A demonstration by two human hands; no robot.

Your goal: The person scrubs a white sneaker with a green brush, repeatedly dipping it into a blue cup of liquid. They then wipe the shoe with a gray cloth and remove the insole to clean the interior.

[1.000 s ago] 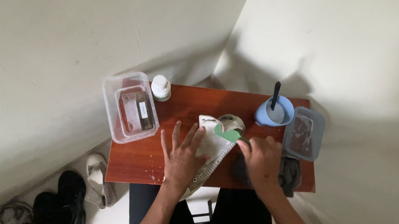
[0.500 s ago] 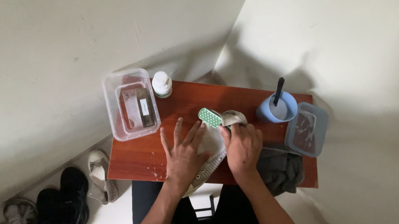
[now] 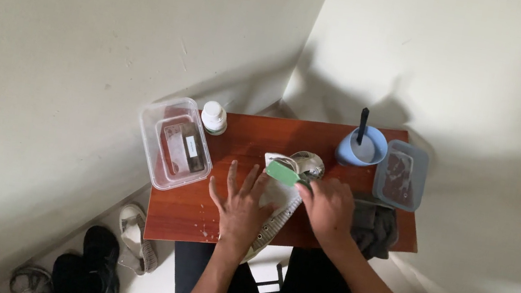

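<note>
My left hand [image 3: 240, 200] lies flat with its fingers spread on a pale, worn canvas shoe [image 3: 273, 222] that rests on its side on the small reddish-brown wooden table [image 3: 183, 214]; nothing is gripped, the palm only presses down, I judge so that the shoe does not slide. The shoe's heel end hangs past the near edge, over my lap. My right hand [image 3: 329, 206] is closed around one end of a small green rectangular block [image 3: 282, 172], perhaps a brush or sponge, and holds it against the shoe's toe end, just in front of a round metal bowl [image 3: 307, 164].

The tabletop is tight. A clear plastic container with a dark lid inside [image 3: 175, 142] overhangs the left edge, with a white-capped bottle [image 3: 213, 117] beside it near the far edge. A blue cup holding a dark handle [image 3: 362, 146] and a bluish clear container [image 3: 400, 173] crowd the right corner, and a grey crumpled cloth [image 3: 373, 225] lies by my right wrist. The most open wood is near the front left. Walls close in behind and to both sides.
</note>
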